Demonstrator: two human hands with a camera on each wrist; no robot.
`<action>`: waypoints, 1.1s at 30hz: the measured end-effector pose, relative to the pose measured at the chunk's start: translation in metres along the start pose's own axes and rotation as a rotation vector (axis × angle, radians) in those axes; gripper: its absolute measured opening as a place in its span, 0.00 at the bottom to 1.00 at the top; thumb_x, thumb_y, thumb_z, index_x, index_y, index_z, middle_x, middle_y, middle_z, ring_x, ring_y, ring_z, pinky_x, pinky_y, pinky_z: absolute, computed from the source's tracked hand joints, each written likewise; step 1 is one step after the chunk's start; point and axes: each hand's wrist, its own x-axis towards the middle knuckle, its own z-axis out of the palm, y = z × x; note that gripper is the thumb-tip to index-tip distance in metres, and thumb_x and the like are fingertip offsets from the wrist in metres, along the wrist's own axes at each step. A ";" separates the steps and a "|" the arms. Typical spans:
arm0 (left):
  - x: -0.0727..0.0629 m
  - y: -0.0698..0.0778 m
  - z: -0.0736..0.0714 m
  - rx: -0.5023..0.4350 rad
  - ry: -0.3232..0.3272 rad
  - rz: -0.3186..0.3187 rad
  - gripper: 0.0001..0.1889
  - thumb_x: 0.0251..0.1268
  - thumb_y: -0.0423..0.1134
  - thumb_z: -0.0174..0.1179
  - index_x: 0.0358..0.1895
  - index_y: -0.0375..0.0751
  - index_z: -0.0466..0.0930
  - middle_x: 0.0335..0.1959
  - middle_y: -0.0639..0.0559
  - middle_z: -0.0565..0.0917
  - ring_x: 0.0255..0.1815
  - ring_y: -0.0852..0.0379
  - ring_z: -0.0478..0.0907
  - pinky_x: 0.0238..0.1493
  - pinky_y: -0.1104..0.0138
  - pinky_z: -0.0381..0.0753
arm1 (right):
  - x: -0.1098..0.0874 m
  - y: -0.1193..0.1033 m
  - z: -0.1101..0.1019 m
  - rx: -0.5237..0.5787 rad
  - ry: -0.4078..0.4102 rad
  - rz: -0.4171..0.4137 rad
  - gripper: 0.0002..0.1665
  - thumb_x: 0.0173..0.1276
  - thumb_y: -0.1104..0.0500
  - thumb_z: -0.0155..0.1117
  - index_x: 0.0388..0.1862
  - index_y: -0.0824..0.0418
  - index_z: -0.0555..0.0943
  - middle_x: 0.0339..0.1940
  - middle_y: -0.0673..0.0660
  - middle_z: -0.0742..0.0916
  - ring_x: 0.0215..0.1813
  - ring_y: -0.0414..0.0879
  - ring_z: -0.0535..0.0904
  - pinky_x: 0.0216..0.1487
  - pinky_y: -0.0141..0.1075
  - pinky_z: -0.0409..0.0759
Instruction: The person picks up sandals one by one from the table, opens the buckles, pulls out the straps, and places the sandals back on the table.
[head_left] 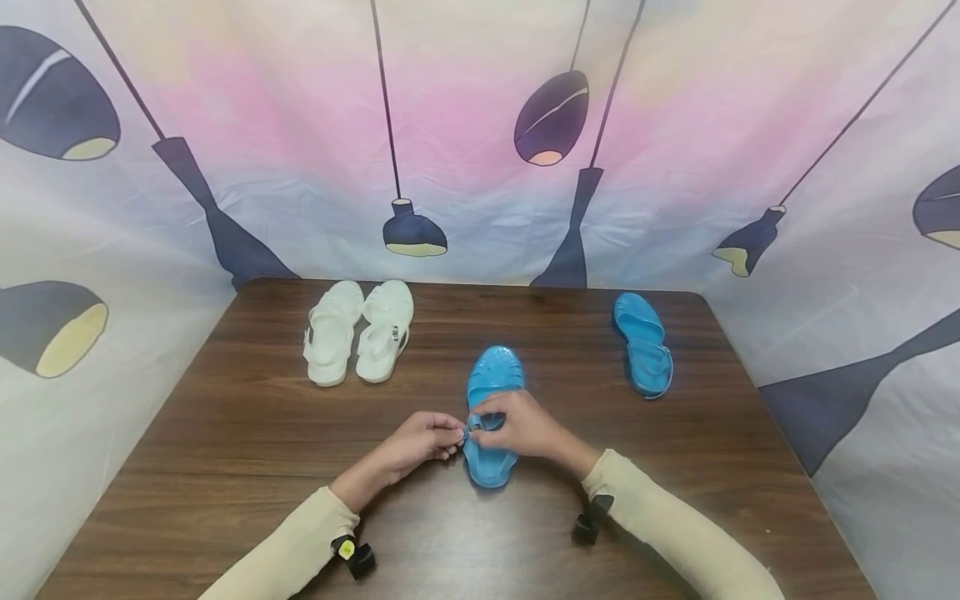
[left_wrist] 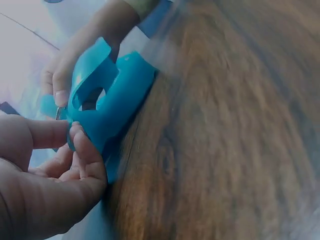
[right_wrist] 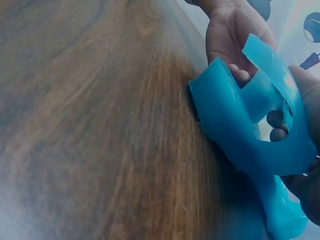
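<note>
blue sandal sits mid surface, about midway between left and right edges, sole down; key relation is the small metal buckle on its left flank: strap tip and buckle are right next to each other, between the two sets of fingers; left hand comes in from the left edge side, so the sandal lies just right of its fingers, long axis crossing ahead of them; right hand reaches over the sandal from the right edge side, so most of the sole is under or beside that hand and the buckle is off its fingertips to the left; neither hand is clearly nearer, both touch at the buckle; left thumb and forefinger pinch the strap tip; right thumb and forefinger pinch the strap by the buckle, its other fingers mostly hidden, can't tell how they lie; toe points at the far edge, heel at the near edge, long axis close to square with the far edge; second blue sandal near the far right corner, toe to far edge, axis angled a bit toward the left; white sandals side by side near the far left corner, toes also to far edge
</note>
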 end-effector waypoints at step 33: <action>0.002 -0.001 -0.005 0.007 -0.033 0.032 0.10 0.75 0.30 0.57 0.49 0.24 0.81 0.34 0.53 0.83 0.37 0.62 0.79 0.41 0.72 0.83 | -0.001 0.002 0.002 0.001 -0.004 -0.008 0.12 0.65 0.53 0.75 0.45 0.55 0.90 0.38 0.44 0.88 0.36 0.34 0.80 0.37 0.29 0.82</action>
